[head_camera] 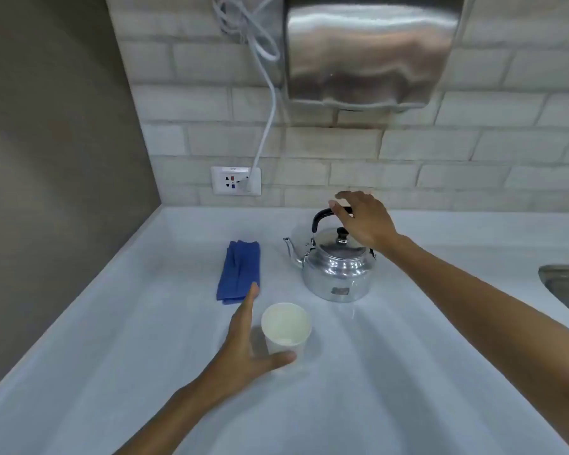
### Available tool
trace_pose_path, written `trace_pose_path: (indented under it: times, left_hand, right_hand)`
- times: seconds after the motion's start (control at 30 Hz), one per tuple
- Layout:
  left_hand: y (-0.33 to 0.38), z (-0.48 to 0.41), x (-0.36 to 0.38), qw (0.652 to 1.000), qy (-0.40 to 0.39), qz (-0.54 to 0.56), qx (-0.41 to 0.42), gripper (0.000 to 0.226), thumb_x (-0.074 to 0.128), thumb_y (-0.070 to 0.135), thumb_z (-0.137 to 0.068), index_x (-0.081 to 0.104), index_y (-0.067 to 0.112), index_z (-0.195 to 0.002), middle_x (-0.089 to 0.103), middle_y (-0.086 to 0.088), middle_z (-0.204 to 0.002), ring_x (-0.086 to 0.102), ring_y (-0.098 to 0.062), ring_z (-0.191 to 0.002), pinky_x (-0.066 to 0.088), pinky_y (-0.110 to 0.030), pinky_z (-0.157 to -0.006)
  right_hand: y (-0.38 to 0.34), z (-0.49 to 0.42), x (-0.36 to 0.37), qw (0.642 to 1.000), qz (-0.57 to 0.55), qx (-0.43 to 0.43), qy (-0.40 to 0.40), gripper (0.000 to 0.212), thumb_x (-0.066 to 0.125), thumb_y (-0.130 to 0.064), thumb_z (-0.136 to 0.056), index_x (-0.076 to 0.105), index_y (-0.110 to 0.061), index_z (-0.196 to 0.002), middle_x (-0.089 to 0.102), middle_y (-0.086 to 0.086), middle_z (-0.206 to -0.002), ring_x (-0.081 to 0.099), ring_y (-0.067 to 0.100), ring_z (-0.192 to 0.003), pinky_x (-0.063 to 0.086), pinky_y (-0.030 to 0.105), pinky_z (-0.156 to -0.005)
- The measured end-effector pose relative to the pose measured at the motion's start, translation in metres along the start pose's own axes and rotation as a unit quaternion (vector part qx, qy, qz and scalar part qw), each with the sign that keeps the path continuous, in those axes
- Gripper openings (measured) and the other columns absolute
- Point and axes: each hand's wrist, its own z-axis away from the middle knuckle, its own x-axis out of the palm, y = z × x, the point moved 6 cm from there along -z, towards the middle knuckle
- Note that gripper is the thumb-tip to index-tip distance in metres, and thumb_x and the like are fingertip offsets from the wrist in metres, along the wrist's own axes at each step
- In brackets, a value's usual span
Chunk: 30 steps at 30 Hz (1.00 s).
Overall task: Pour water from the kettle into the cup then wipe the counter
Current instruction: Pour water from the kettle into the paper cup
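Note:
A shiny metal kettle [337,270] with a black handle and lid knob stands on the white counter [391,372], spout pointing left. My right hand [363,221] hovers over the handle with fingers apart, touching or nearly touching it. A white paper cup [286,326] stands upright in front of the kettle. My left hand [247,346] is open beside the cup, thumb at its base and fingers stretched along its left side. A folded blue cloth [239,272] lies to the left of the kettle.
A steel sink rim [564,284] shows at the right edge. On the tiled back wall hang a metal hand dryer [368,50] and a socket [235,180] with a white cord plugged in. A grey wall closes the left side.

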Motion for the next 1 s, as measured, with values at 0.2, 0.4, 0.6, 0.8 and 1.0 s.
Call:
trace_pose_path:
  times: [0.2,0.4,0.6,0.8,1.0]
  left_hand:
    - [-0.011,-0.004,0.015,0.999,-0.013,0.031,-0.038,0.114,0.082,0.058,-0.05,0.003,0.061,-0.131,0.019,0.037,-0.142,0.019,0.016,-0.129,0.022,-0.015,-0.103]
    - [-0.009,-0.011,0.022,0.997,0.006,0.058,-0.057,0.098,0.084,0.05,-0.05,0.021,0.06,-0.124,0.036,0.031,-0.133,0.035,0.013,-0.12,0.033,-0.003,-0.093]
    - [-0.013,-0.014,0.022,0.995,0.037,0.078,-0.059,0.085,0.085,0.029,-0.058,0.033,0.045,-0.123,0.046,0.019,-0.127,0.044,0.003,-0.115,0.041,-0.007,-0.091]
    - [-0.016,-0.017,0.028,0.993,0.071,0.073,-0.061,0.08,0.084,0.02,-0.06,0.033,0.037,-0.119,0.048,0.012,-0.12,0.047,-0.003,-0.11,0.037,0.003,-0.081]
    - [-0.018,-0.018,0.03,0.991,0.087,0.081,-0.061,0.079,0.084,0.017,-0.061,0.032,0.04,-0.116,0.046,0.02,-0.115,0.046,0.003,-0.108,0.035,0.005,-0.078]
  right_hand:
    - [0.0,-0.014,0.015,1.0,-0.008,0.016,-0.005,0.052,0.029,-0.054,-0.092,0.061,-0.013,-0.097,0.067,0.011,-0.088,0.058,0.032,-0.091,0.04,0.038,-0.076]
    - [0.002,-0.027,0.018,0.999,-0.002,0.042,0.035,0.06,0.033,-0.057,-0.09,0.036,-0.015,-0.048,0.044,0.002,-0.047,0.05,0.028,-0.056,0.034,0.031,-0.059]
    - [0.004,-0.037,0.019,0.998,0.05,0.04,0.015,0.065,0.035,-0.054,-0.09,0.034,-0.011,-0.042,0.04,0.003,-0.042,0.048,0.027,-0.051,0.038,0.031,-0.058]
    - [0.003,-0.036,0.017,0.997,0.061,0.045,0.002,0.059,0.042,-0.044,-0.088,0.031,-0.013,-0.04,0.036,0.002,-0.039,0.038,0.021,-0.042,0.031,0.027,-0.048]
    - [0.004,-0.025,0.01,0.998,0.028,0.049,-0.003,0.055,0.048,-0.039,-0.082,0.024,-0.016,-0.039,0.026,-0.001,-0.038,0.028,0.019,-0.039,0.027,0.027,-0.047]
